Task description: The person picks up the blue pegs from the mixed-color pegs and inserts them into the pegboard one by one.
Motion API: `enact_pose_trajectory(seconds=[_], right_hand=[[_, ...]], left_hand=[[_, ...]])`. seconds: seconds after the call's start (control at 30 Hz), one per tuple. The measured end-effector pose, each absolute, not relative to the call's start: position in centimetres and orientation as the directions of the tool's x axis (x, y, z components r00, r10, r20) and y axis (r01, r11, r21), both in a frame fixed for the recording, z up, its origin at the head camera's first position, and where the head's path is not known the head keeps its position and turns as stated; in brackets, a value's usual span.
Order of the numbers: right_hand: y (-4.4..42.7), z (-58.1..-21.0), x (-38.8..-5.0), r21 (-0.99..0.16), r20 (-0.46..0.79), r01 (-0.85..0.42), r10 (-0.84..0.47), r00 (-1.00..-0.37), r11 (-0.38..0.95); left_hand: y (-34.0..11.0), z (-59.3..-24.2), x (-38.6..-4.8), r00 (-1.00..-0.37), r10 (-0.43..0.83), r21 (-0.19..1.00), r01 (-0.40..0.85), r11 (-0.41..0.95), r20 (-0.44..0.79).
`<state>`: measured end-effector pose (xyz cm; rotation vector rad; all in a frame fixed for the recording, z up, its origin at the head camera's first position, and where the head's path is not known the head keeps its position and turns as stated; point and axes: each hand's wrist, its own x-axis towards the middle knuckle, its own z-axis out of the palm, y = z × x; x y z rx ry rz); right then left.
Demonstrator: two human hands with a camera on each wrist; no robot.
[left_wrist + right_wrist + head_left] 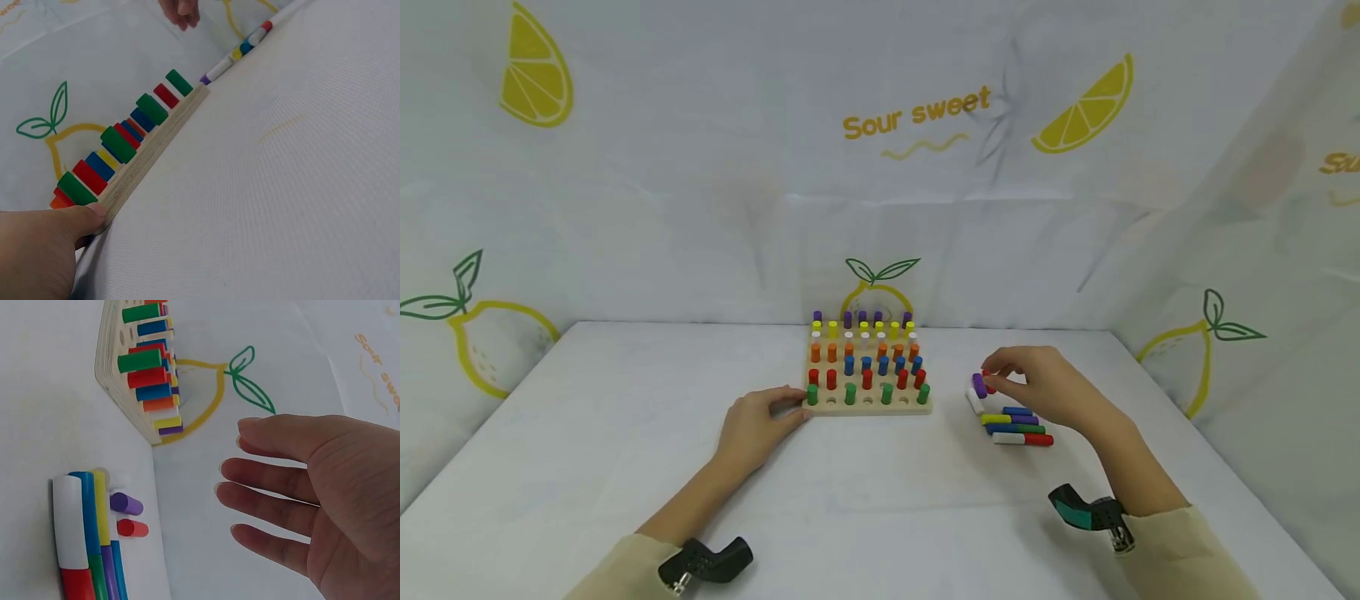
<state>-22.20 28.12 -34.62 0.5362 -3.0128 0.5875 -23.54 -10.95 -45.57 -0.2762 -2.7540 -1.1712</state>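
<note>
A wooden pegboard (868,409) stands at the back middle of the table, holding rows of purple, yellow, white, orange, blue, red and green pegs. My left hand (756,429) grips its front left corner; the left wrist view shows the thumb (87,219) against the board's end. Off to the right, my right hand (1048,385) hovers over loose pegs with bent fingers. In the right wrist view that hand (312,487) holds nothing, and a purple peg (127,504) and a red peg (132,528) lie apart from its fingers.
Several more loose pegs lie side by side right of the board, among them a white peg (1008,438) end to end with a red peg (1039,440). A lemon-printed white curtain (700,167) rises behind the table (850,517).
</note>
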Motion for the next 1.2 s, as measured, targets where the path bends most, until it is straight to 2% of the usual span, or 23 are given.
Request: enact_pose_trajectory(seconds=[0.6, 0.9, 1.2], right_hand=[[31.8, -37.5, -22.8, -0.392, 0.147, -0.301, -0.263, -0.953, 0.870], [31.9, -38.9, -23.4, -0.425, 0.026, -0.239, -0.252, -0.967, 0.873], [32.5, -39.6, -23.7, -0.426, -0.017, -0.219, -0.250, -0.968, 0.878]], left_hand=[[-11.2, -45.6, -23.5, -0.973, 0.122, 0.698, 0.224, 0.680, 0.194], [-11.1, -45.6, -23.6, -0.978, 0.112, 0.701, 0.206, 0.683, 0.178], [-11.0, -45.6, -23.5, -0.978, 0.110, 0.702, 0.204, 0.682, 0.177]])
